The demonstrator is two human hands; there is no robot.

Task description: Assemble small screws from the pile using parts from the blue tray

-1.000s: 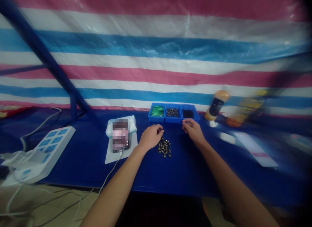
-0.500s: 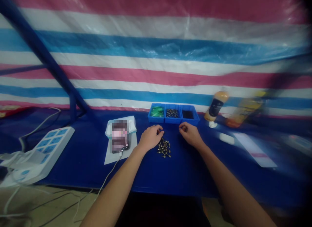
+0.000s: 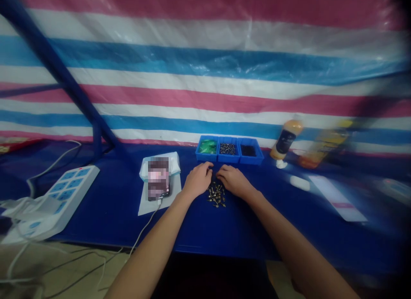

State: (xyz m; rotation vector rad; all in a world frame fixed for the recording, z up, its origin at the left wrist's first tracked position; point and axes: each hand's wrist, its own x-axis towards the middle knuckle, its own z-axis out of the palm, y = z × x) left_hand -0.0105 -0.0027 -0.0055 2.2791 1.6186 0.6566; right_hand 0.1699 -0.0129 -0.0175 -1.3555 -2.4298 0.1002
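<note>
My left hand (image 3: pixel 198 180) is over the table just behind and left of a small pile of brass-coloured screw-like pieces (image 3: pixel 217 196). Its thumb and fingers are curled together; whatever they pinch is too small to make out. Opposite it, my right hand (image 3: pixel 236 181) reaches in from the right, fingers bent and tips close to the left hand's. I cannot see what its fingertips hold. Beyond both hands stand three joined blue bins: one with green packets (image 3: pixel 208 147), one with small shiny metal parts (image 3: pixel 227 149), one with dark small parts (image 3: pixel 248 151).
To the left, a phone (image 3: pixel 159 179) on a cable lies over a white packet and paper. A white power strip (image 3: pixel 69 196) with cables is farther left. Two bottles, the nearer one orange (image 3: pixel 285 139), stand back right, near a white case (image 3: pixel 299 183) and a pale flat slab (image 3: pixel 337 198).
My right hand has moved left, from below the right bin to close beside my left hand. The left hand has barely shifted, and the pile looks the same.
</note>
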